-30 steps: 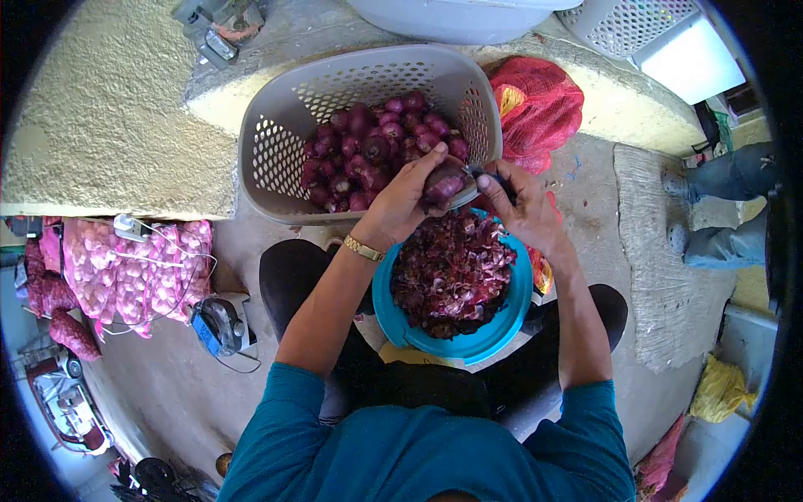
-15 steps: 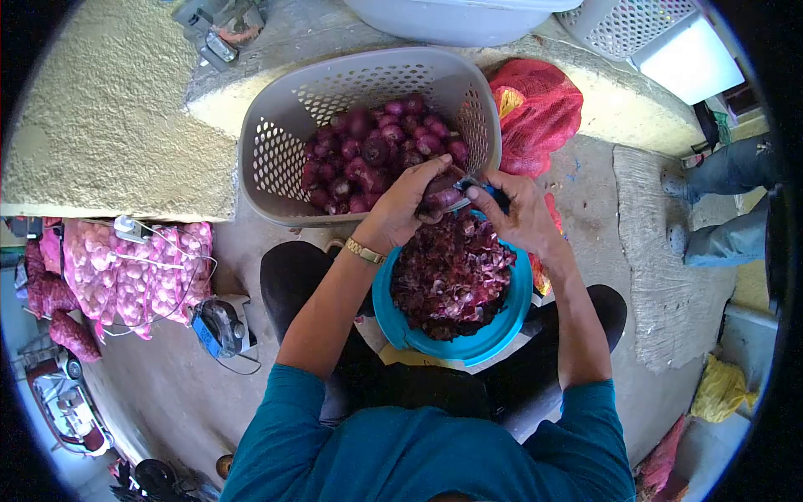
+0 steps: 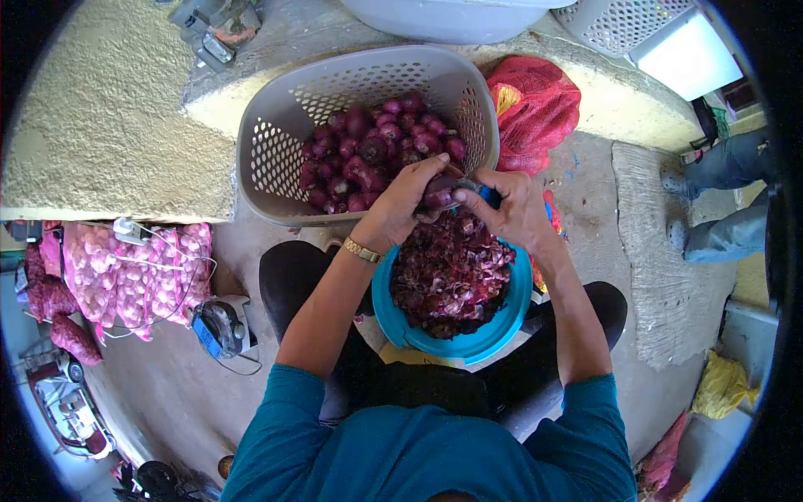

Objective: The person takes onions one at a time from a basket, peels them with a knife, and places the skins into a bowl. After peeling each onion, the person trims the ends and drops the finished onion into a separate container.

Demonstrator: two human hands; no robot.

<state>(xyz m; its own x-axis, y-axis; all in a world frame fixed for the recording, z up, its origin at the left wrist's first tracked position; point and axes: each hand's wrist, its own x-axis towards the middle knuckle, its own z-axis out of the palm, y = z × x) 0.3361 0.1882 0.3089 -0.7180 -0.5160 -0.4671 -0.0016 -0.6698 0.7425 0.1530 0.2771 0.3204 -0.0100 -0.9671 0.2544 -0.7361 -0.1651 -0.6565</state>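
Observation:
My left hand is closed around a red onion, held above the near right rim of the grey perforated basket. In my right hand is a small knife with a blue handle. Its blade end and my right thumb meet the onion's right side; fingers hide most of the blade. Many purple-red onions lie inside the basket. Directly below my hands, a blue basin between my legs holds a heap of dark red onion skins.
A red mesh sack sits right of the basket, and a pale tub stands on the ledge behind. Pink net bags of pale bulbs and a weighing scale are at left. Another person's legs show at right.
My right hand has shifted slightly left, its thumb and the knife now closer over the onion. My left hand keeps its hold with hardly any movement.

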